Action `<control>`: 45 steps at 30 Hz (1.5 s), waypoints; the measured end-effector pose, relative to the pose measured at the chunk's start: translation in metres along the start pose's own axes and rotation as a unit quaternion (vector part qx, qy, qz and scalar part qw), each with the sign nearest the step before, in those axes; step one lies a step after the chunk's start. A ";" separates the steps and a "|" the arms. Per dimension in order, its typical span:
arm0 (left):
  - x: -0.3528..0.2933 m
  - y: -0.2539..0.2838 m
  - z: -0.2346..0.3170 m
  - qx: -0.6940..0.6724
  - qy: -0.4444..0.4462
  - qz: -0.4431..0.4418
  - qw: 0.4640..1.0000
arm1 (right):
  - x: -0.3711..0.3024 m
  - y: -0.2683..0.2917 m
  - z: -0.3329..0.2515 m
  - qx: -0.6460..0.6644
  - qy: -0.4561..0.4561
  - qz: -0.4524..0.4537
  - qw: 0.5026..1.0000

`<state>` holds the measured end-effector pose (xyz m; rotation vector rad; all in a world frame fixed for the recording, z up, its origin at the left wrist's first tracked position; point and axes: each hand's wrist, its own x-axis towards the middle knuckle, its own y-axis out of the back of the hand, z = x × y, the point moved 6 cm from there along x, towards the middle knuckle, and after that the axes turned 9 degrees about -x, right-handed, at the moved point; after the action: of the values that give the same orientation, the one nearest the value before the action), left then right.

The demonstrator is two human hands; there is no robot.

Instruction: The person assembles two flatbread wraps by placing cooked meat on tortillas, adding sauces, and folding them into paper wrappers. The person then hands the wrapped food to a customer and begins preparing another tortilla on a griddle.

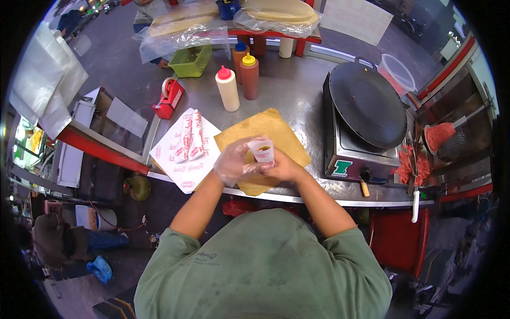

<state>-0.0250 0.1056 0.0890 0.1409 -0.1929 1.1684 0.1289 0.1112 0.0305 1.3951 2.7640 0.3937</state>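
Observation:
Above a brown paper sheet (289, 135) I hold a roll in white paper with red print (264, 153). It points up toward me, and a brownish filling shows at its open end. My left hand (235, 161), in a clear plastic glove, is closed around its left side. My bare right hand (284, 168) is closed around its right and lower side; some fingers are hidden. To the left, two wrapped rolls (195, 139) lie side by side on white printed paper sheets (171, 148).
Behind stand a white squeeze bottle (228, 91), an orange-brown squeeze bottle (249, 80), a red tape dispenser (170, 99) and a green basket (190, 61). On the right, a black griddle pan (366, 103) sits on a stove (355, 162); reddish meat (411, 166) and a white-handled knife (415, 204) lie beyond.

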 end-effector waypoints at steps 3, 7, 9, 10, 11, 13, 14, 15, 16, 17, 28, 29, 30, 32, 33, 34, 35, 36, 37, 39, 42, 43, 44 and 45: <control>0.015 -0.001 0.010 0.118 -0.009 -0.042 0.992 | -0.015 0.027 -0.063 -0.299 0.131 0.157 0.932; 0.036 -0.001 0.000 0.125 -0.059 0.042 0.989 | -0.013 0.055 -0.059 -0.240 0.153 0.293 0.913; 0.056 0.006 0.018 0.156 -0.003 0.095 0.983 | 0.012 0.068 -0.082 -0.187 0.133 0.350 0.908; 0.064 0.008 0.033 0.090 0.041 0.123 0.988 | 0.024 0.078 -0.079 -0.126 0.127 0.362 0.915; 0.070 0.014 0.045 0.125 -0.023 0.129 0.983 | 0.033 0.082 -0.077 -0.063 0.122 0.370 0.919; 0.070 0.032 0.060 0.198 -0.142 0.150 0.958 | 0.035 0.075 -0.109 -0.092 0.139 0.373 0.913; 0.062 0.034 0.053 0.220 -0.141 0.150 0.954 | 0.026 0.070 -0.111 -0.138 0.129 0.373 0.909; 0.049 0.033 0.039 0.238 -0.140 0.150 0.949 | 0.016 0.064 -0.110 -0.186 0.117 0.372 0.902; 0.032 0.031 0.022 0.257 -0.139 0.150 0.945 | 0.005 0.053 -0.087 -0.195 0.072 0.373 0.904; 0.019 0.028 0.004 0.275 -0.141 0.149 0.939 | -0.008 0.041 -0.054 -0.207 0.028 0.376 0.903; -0.030 0.007 -0.098 0.318 0.094 0.075 0.940 | 0.089 -0.034 -0.020 -0.099 -0.059 0.243 0.963; -0.032 0.006 -0.110 0.317 0.099 0.066 0.941 | 0.126 -0.055 -0.025 -0.054 -0.065 0.173 0.981; -0.034 0.005 -0.118 0.316 0.102 0.052 0.942 | 0.166 -0.078 -0.028 -0.022 -0.053 0.123 0.991; -0.036 0.010 -0.101 0.285 0.015 0.089 0.954 | 0.244 -0.131 -0.034 0.062 -0.067 0.069 0.993; -0.036 0.014 -0.092 0.271 -0.033 0.108 0.956 | 0.282 -0.157 -0.039 0.111 -0.087 0.061 0.988; -0.039 0.011 -0.105 0.317 -0.051 0.108 0.941 | 0.320 -0.180 -0.027 0.130 -0.162 0.054 0.977; -0.038 0.005 -0.123 0.303 -0.041 0.091 0.948 | 0.348 -0.198 -0.009 0.150 -0.236 0.055 0.959; -0.036 -0.004 -0.144 0.244 -0.013 0.055 0.968 | 0.366 -0.207 0.003 0.195 -0.259 0.110 0.940; -0.032 -0.015 -0.173 0.143 0.047 0.017 0.988 | 0.380 -0.218 0.015 0.240 -0.280 0.162 0.915; -0.041 -0.033 -0.223 0.013 0.134 -0.031 0.990 | 0.395 -0.236 0.028 0.289 -0.268 0.230 0.890; -0.050 -0.033 -0.206 0.016 0.079 -0.026 0.996 | 0.391 -0.248 0.043 0.219 -0.186 0.278 0.917; -0.051 -0.030 -0.196 0.034 0.055 -0.022 0.998 | 0.390 -0.233 0.035 0.030 -0.086 0.326 0.941; -0.049 -0.029 -0.183 0.054 0.035 -0.024 0.998 | 0.382 -0.220 0.031 -0.165 0.009 0.362 0.917; -0.047 -0.024 -0.171 0.087 0.015 -0.021 0.996 | 0.373 -0.215 0.026 -0.356 0.094 0.378 0.849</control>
<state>-0.0071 0.0898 -0.0885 0.2791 -0.0623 1.1440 -0.2611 0.2904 -0.0091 2.1457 1.6554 1.4366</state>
